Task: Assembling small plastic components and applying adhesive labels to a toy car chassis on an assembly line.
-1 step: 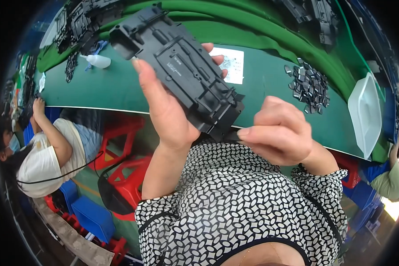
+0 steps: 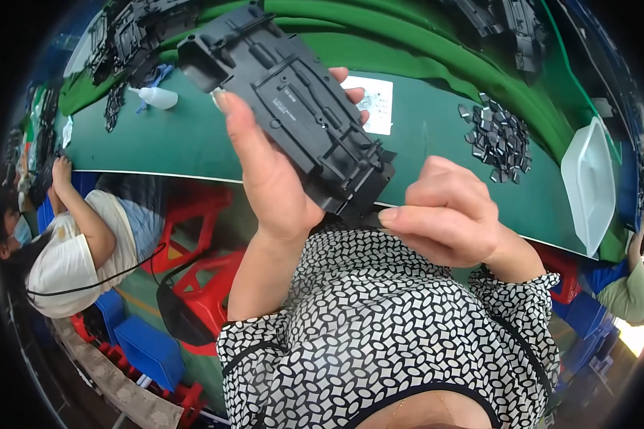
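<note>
My left hand [image 2: 275, 189] is wrapped round a long black moulded plastic housing [image 2: 286, 107], thumb along its left side and fingertips showing past its right edge. The housing is held up above the table, tilted, with its ribbed and slotted face toward me. At its near end, my right hand [image 2: 454, 211] is closed in a pinch, thumb against the curled forefinger. A small dark piece [image 2: 373, 220] shows at the thumb tip, beside the housing's near corner; most of it is hidden, and I cannot tell whether it touches the housing.
On the green table [image 2: 200, 146], a heap of small black pieces [image 2: 497, 136] lies right of a printed sheet [image 2: 379, 107]. A white tray [image 2: 590, 186] stands at the right edge. A white squeeze bottle [image 2: 157, 98] lies at left. Another person [image 2: 86, 243] sits at left, near red stools [image 2: 211, 286].
The housing has shifted very slightly in my left hand's hold. My right hand has moved a little to the left, closer to the housing's near end.
</note>
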A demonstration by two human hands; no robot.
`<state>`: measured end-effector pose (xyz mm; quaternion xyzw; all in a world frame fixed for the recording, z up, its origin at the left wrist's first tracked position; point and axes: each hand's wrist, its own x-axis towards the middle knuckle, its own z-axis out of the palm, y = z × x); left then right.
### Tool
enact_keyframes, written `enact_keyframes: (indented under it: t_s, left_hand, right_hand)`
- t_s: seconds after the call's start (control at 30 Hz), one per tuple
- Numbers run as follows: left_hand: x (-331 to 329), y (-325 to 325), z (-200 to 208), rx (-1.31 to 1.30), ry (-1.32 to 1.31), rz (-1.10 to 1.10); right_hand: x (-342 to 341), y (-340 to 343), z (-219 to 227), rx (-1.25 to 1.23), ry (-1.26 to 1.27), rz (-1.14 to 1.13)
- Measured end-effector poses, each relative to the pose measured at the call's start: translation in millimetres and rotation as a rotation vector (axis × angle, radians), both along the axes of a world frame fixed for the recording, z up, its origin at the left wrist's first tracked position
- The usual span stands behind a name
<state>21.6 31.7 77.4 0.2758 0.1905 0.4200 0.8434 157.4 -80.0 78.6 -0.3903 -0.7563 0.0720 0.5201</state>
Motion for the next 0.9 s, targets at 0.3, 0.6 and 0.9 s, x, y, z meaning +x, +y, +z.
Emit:
enact_keyframes:
  t_s: [0.3,0.6,0.9]
  left_hand:
    - [8,-11,3,0.147,0.068,-0.016]
    - [12,-15,5,0.155,0.098,-0.025]
    - [14,-16,8,0.23,0.169,-0.031]
  right_hand:
    - [2,0,-11,0.168,-0.234,-0.042]
    - [4,-1,-11,0.185,-0.308,-0.045]
    - [4,0,-13,0.176,-0.317,0.003]
